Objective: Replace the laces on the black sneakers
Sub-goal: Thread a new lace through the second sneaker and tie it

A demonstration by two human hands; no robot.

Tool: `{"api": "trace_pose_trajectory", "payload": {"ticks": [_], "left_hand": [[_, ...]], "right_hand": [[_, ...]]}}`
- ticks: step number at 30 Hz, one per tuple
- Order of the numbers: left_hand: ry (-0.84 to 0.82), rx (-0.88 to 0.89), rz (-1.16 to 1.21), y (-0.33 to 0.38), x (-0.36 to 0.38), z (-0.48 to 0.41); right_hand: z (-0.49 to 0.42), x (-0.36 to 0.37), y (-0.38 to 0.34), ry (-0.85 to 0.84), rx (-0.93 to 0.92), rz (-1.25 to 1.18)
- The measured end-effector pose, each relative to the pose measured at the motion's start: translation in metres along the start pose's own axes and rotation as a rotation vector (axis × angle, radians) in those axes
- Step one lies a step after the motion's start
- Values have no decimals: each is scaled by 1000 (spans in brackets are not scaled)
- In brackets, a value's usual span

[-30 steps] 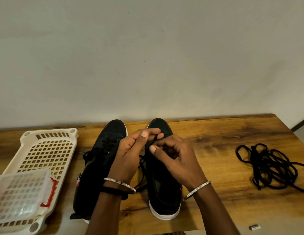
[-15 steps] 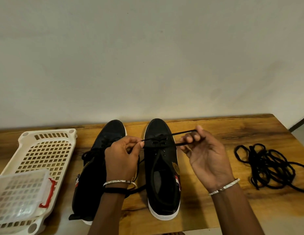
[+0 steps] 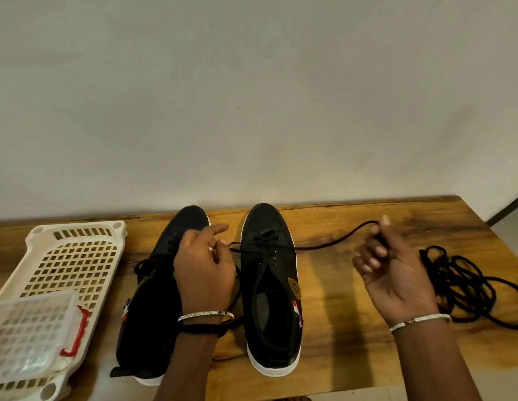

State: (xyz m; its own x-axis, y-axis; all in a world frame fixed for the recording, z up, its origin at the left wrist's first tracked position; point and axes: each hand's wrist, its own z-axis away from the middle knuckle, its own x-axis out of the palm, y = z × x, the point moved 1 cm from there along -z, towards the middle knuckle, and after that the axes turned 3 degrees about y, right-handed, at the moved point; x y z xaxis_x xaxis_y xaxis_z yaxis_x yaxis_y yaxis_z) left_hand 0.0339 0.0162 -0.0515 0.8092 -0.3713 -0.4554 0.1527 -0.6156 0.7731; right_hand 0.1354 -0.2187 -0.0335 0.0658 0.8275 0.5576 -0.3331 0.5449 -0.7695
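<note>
Two black sneakers with white soles stand side by side on the wooden table, toes toward the wall. The right sneaker has a black lace threaded through its top eyelets only. My right hand pinches one end of that lace and holds it out far to the right of the shoe. My left hand pinches the other end just left of the eyelets, hovering over the left sneaker, which is partly hidden by my left arm and has its lace loose.
A tangled pile of black laces lies on the table at the right, just behind my right hand. A cream perforated plastic basket with a smaller clear one stacked in it sits at the left edge.
My hands have parted from above the right sneaker. The right hand has drawn the lace far out to the right, the left has stayed near the eyelets, and the lace runs taut across the shoe.
</note>
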Motion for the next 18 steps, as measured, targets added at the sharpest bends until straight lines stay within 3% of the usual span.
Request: {"api": "trace_pose_trajectory", "payload": {"ticks": [3, 5, 9, 12, 18], "left_hand": [[-43, 189, 86, 16, -2, -2], [-192, 282, 241, 29, -3, 0], [-441, 278, 478, 52, -2, 9], [-428, 330, 442, 56, 0, 14], [-433, 223, 405, 43, -1, 9]], "right_hand": [[14, 26, 18, -102, -49, 400], [26, 47, 29, -241, -70, 553], [40, 74, 41, -467, -110, 557], [43, 78, 44, -513, -82, 545], [36, 73, 44, -502, -1, 510]]}}
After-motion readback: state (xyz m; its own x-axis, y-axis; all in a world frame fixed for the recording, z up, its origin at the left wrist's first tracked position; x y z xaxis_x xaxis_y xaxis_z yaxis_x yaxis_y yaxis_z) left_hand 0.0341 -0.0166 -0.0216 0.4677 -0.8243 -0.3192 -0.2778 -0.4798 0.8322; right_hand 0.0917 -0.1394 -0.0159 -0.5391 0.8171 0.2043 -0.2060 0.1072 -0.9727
